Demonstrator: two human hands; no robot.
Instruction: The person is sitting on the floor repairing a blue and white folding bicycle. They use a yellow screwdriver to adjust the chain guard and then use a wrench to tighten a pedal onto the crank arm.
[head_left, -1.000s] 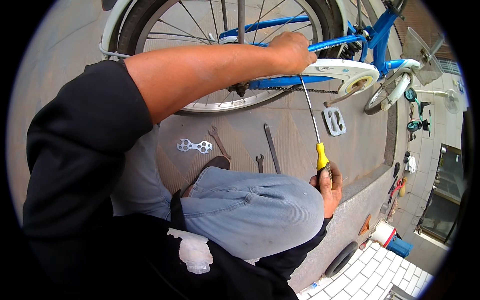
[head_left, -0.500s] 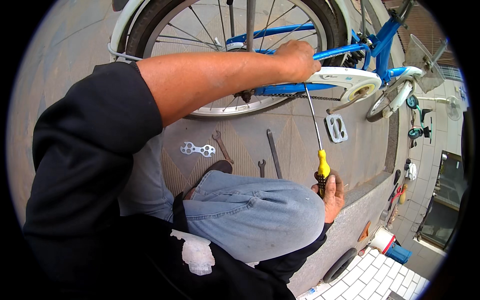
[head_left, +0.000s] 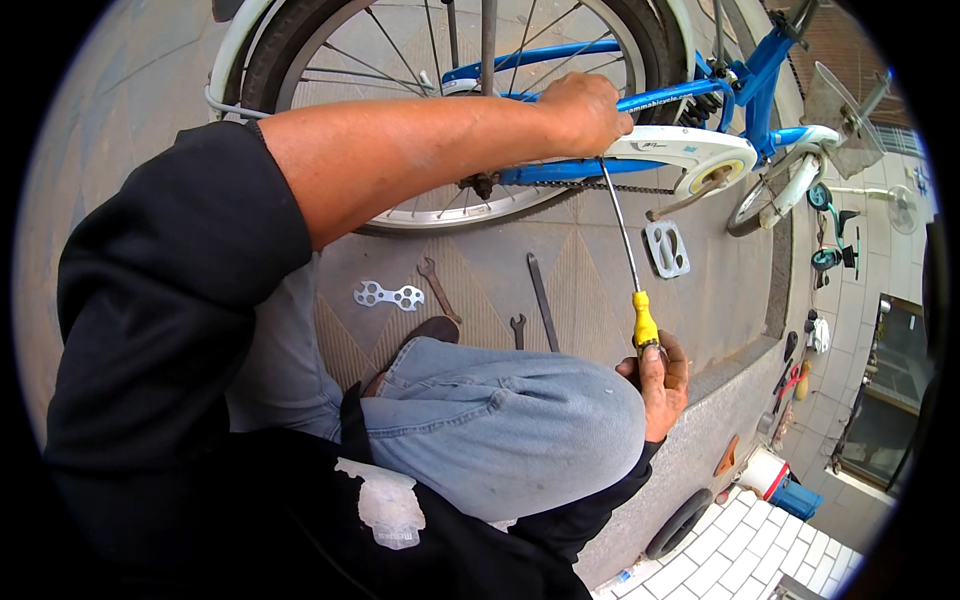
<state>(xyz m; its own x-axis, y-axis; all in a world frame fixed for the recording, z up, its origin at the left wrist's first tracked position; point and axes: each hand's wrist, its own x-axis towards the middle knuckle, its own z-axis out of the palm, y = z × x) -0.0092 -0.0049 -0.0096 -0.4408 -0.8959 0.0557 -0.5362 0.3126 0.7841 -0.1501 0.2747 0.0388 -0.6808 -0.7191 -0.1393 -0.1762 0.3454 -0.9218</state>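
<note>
The right hand point(head_left: 662, 385) grasps the yellow-handled screwdriver point(head_left: 645, 317), its tip at the lower edge of the white chain guard point(head_left: 690, 146) on the blue bicycle point(head_left: 761, 78). The left hand point(head_left: 582, 115) overlaps the guard (fingertips hidden; grip cannot be determined).

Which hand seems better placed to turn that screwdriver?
Probably the right hand: it holds the yellow-handled screwdriver by its handle, while the left hand is up at the white chain guard, near the tool's far end.
</note>
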